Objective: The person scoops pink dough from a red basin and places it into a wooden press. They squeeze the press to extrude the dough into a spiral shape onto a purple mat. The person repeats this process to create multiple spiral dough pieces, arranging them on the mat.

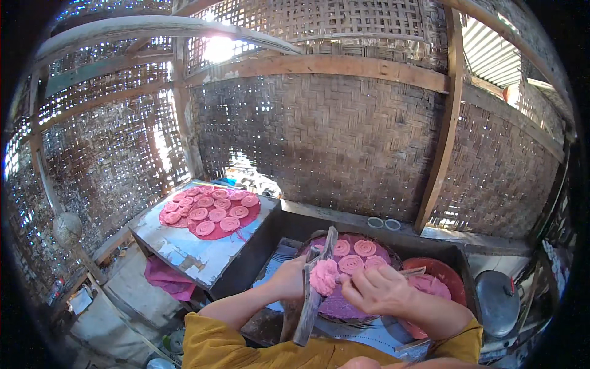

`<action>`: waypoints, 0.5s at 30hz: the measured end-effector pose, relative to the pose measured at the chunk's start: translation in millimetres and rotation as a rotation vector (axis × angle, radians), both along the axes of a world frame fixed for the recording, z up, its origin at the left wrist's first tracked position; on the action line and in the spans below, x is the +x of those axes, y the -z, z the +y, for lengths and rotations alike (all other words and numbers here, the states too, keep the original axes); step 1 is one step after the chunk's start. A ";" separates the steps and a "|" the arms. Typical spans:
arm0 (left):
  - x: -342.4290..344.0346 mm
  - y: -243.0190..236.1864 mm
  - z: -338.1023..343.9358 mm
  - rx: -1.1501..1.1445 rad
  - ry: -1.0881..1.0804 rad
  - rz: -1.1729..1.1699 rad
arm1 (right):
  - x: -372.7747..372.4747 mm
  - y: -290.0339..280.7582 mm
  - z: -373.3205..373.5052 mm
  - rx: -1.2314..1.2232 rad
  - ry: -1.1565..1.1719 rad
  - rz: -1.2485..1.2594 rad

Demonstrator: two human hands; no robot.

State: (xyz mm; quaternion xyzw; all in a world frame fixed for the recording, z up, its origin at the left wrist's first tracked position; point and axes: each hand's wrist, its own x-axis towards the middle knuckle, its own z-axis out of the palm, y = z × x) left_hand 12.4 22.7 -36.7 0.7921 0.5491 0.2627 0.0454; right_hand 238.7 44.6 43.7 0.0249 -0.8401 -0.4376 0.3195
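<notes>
My left hand (289,280) is closed round a worn wooden tool with a long grey bar (311,304) that slants toward me. A lump of pink dough (324,277) sits on this tool, between my hands. My right hand (378,290) is just right of the lump, its fingers curled together, and what they hold is hidden. Beyond that hand the end of a wooden stick (416,272) shows. Below both hands lies a round tray with a purple sheet (344,305), bearing several pink dough spirals (351,264).
A red basin (452,277) with pink dough (429,285) stands right of the tray. At left, a pale table (178,252) carries a red round sheet of pink spirals (217,215). A dark lidded pot (496,301) is far right. Woven bamboo walls (319,135) enclose the space.
</notes>
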 end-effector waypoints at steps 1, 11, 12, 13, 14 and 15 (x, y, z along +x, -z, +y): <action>-1.3 -0.4 1.2 -0.054 -0.015 -0.011 | 1.3 1.0 0.3 -0.019 0.017 -0.042; -56.0 12.4 -1.3 0.131 0.024 0.012 | 62.9 -27.8 5.5 -0.425 0.211 0.137; -47.4 2.8 -3.9 0.280 0.053 0.018 | 68.6 -28.4 12.7 -0.473 0.211 0.200; -37.3 -2.0 -6.6 0.231 0.029 -0.010 | 66.3 -25.2 17.1 -0.490 0.200 0.169; -26.9 -5.7 -7.7 0.182 0.007 -0.038 | 62.4 -21.5 22.3 -0.506 0.189 0.138; -21.7 -9.2 -8.4 0.138 -0.022 -0.063 | 57.9 -19.0 27.3 -0.519 0.171 0.108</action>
